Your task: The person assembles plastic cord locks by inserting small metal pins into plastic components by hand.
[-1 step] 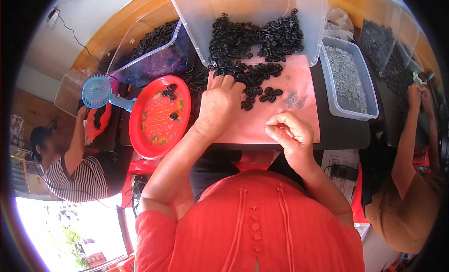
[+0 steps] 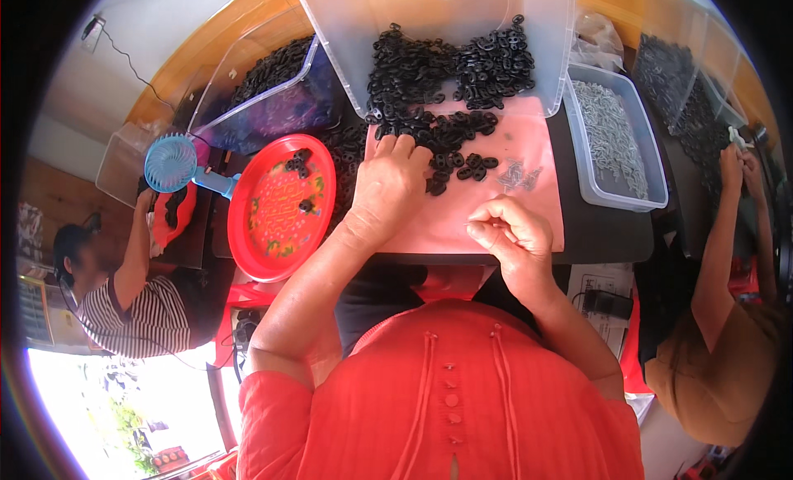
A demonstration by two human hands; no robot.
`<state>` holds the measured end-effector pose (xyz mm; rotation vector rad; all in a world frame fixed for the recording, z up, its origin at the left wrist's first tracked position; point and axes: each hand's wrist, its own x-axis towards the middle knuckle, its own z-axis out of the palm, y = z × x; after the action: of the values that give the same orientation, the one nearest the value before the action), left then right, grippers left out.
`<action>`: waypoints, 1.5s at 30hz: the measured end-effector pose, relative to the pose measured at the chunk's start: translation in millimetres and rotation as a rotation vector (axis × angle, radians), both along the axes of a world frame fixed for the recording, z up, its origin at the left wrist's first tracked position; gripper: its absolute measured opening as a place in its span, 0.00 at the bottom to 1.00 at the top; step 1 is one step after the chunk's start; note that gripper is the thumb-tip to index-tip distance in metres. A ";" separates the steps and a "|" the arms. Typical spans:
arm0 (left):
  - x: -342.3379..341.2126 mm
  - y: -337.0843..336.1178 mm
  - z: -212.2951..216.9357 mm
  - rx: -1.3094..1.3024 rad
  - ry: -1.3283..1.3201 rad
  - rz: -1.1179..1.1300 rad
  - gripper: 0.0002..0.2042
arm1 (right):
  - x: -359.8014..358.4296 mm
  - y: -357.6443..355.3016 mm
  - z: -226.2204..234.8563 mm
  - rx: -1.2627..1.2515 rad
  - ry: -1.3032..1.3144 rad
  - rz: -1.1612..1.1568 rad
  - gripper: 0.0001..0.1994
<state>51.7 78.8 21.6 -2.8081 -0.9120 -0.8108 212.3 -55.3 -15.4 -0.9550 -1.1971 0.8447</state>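
My left hand (image 2: 391,176) is at the near edge of a heap of small black oval pieces with holes (image 2: 442,131) on a pink cloth (image 2: 446,224). Its fingers are bent close together, their tips hidden among the pieces. To the right, above the cloth's near edge, my right hand (image 2: 520,236) pinches thumb against forefinger; whatever is between them is too small to make out. Several loose black pieces (image 2: 472,168) lie between the hands. Beyond the right hand is a small cluster of thin silvery metal pieces (image 2: 519,177).
A tipped clear bin (image 2: 339,46) spills black pieces at the back. Left are a red tray (image 2: 239,224), a blue handheld fan (image 2: 172,162) and another clear bin (image 2: 198,108). A tub (image 2: 661,206) of metal pieces stands right. People work on both sides.
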 end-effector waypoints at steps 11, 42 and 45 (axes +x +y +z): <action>-33.5 -3.7 0.0 -0.127 -0.026 0.014 0.07 | 1.8 0.7 -1.1 0.022 -0.007 -0.021 0.05; 9.9 19.2 -3.3 -0.118 0.087 -0.096 0.04 | 1.1 0.7 -4.9 0.047 -0.063 -0.035 0.04; 8.7 20.5 -9.9 -0.014 0.044 -0.151 0.04 | -1.0 0.1 -1.5 0.040 -0.052 -0.032 0.04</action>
<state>60.4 99.3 11.7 -2.9223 -0.7087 -0.7587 211.3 -55.2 -16.9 -0.9661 -1.2357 0.7724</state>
